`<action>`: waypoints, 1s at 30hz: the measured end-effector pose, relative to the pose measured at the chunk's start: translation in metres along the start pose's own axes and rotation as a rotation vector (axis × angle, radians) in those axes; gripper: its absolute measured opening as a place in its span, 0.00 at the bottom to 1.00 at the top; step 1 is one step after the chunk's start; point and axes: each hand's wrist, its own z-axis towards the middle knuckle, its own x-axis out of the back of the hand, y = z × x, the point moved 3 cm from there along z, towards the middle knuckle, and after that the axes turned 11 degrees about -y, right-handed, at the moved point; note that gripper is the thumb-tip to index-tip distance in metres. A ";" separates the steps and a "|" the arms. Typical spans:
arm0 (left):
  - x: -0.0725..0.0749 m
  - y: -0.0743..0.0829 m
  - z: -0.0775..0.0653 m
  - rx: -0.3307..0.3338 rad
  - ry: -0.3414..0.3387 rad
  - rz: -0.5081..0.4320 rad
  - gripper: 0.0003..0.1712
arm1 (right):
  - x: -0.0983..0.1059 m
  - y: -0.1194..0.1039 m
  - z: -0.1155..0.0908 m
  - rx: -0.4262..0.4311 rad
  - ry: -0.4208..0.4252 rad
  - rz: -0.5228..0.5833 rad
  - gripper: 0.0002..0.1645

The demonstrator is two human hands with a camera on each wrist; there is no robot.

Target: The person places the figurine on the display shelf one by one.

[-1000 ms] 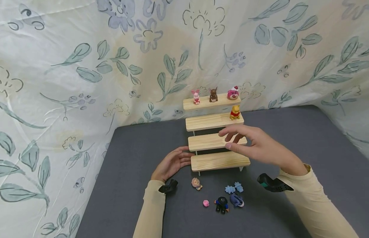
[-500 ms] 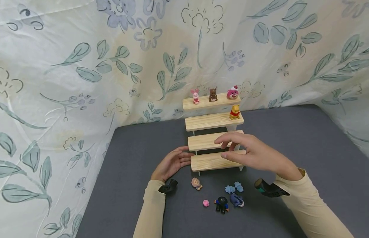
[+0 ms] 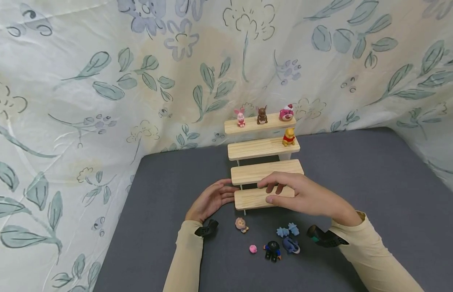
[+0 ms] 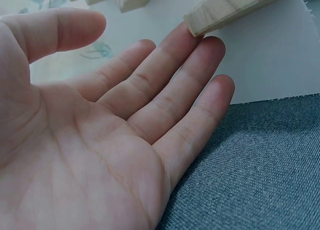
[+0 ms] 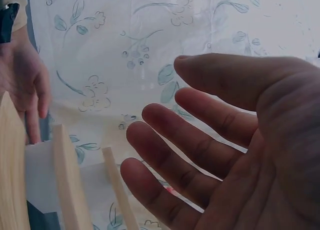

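A tiered wooden shelf [image 3: 262, 150] stands on the dark cloth. My left hand [image 3: 213, 200] lies palm up at its left side, fingers extended; in the left wrist view the fingertips are right at a wooden board end [image 4: 212, 15]. Over the lowest board hovers my right hand [image 3: 303, 195], fingers loosely bent, nothing between fingers and thumb. On the top board sit a pink piglet figurine [image 3: 241, 118], a brown kangaroo figurine [image 3: 262, 116] and a pink bear figurine [image 3: 286, 113]. A yellow bear figurine [image 3: 288, 137] in red sits at the right of the second board.
In front of the shelf lie a peach-coloured figurine [image 3: 241, 225], light blue pieces [image 3: 288, 230], a dark blue figurine [image 3: 291, 245], a black figure [image 3: 272, 251] and a small pink piece [image 3: 253, 249]. A floral fabric backdrop [image 3: 182, 81] rises behind.
My right hand has moved down and a little left, from over the third board to over the lowest one. The left hand and the figurines have stayed in place.
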 end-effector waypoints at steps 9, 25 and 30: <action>0.000 -0.001 -0.001 0.003 0.009 0.002 0.20 | -0.009 0.004 0.004 -0.042 -0.070 0.021 0.19; -0.001 0.000 0.000 0.008 0.015 0.002 0.19 | -0.033 0.014 0.014 -0.093 -0.146 -0.083 0.22; -0.002 -0.001 0.000 0.008 0.021 0.002 0.20 | -0.046 0.015 0.020 -0.046 -0.185 -0.065 0.20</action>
